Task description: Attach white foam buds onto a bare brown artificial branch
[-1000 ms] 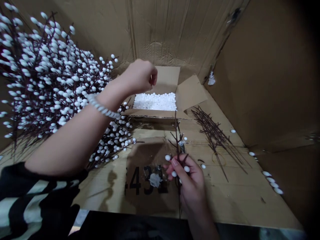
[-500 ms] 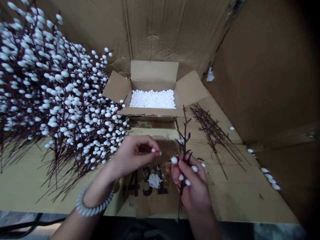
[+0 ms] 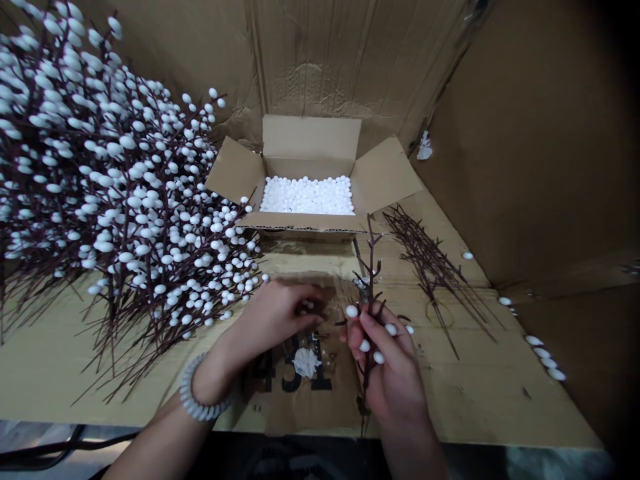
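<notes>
On the left, a thick pile of brown branches tipped with white beads (image 3: pixel 140 193) covers that side of the bench (image 3: pixel 500 393); the frame's left edge cuts it off. Just beside it, the left hand (image 3: pixel 280 310) hangs back-up over the bench, wrist bent, forearm slanting in from below, a pale coiled band (image 3: pixel 193 393) round the wrist. Its fingers curl towards the thumb. Something whitish shows in the curl, but the fingertips are dim and blurred, so I cannot tell whether this grip is clamped on it. Behind, an open carton (image 3: pixel 300 222) holds loose white balls (image 3: pixel 307 195). A crumpled whitish scrap (image 3: pixel 307 362) covers part of printed digits.

Right of that, the right hand (image 3: pixel 387 353) is turned partly palm-up, thumb and fingers clamped on a brown twig (image 3: pixel 371 260) standing nearly upright between the hands and the carton. White beads sit around its lower part; the fingers hide some of its stem. Both forearms leave at the bottom edge. Farther right lie bare twigs (image 3: pixel 430 267); the upper right corner is black.
</notes>
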Available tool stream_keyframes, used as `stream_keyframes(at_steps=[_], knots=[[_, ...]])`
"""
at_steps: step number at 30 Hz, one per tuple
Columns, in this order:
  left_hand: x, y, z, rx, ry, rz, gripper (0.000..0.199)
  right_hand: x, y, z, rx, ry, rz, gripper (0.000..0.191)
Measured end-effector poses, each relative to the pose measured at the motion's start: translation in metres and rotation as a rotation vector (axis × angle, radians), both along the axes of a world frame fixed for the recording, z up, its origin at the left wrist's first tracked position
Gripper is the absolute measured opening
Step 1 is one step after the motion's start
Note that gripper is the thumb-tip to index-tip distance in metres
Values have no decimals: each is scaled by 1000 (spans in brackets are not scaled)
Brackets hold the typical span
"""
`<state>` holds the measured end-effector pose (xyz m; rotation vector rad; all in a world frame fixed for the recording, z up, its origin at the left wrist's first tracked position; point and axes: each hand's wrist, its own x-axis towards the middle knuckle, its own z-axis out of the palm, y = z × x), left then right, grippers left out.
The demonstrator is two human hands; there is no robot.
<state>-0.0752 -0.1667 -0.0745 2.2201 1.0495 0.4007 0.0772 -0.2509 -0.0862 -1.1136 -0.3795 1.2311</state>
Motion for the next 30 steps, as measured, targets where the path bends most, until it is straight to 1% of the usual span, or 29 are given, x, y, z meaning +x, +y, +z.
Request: stream_keyframes(at_steps=[4,7,13,17,20,22,24,27,30], knots=[[-7,3,4,30,-11,15,22,0,0,0,-31,23,-9,30],[-13,7,2,54,0,23,26,-1,0,1,-55,36,-5,30],[-13,7,-4,88,28,-35,33,-1,-1,2,-78,43,23,29],[-14,6,-2,130,27,-52,45,-1,-2,2,-71,37,34,27],[-15,5,-2,163,24,-88,48,-1,-2,1,-60,30,36,27],[-13,5,-4,187,25,-120,45,-1,-2,0,-52,25,36,27],[-12,5,-8,206,26,-136,38,-1,-2,-1,-47,19,42,26],[-10,6,-13,221,10,-112,25,-1,-3,-2,-38,9,58,24],[-11,6,-11,220,-40,-60,18,-1,-3,-1,-14,-9,80,23]])
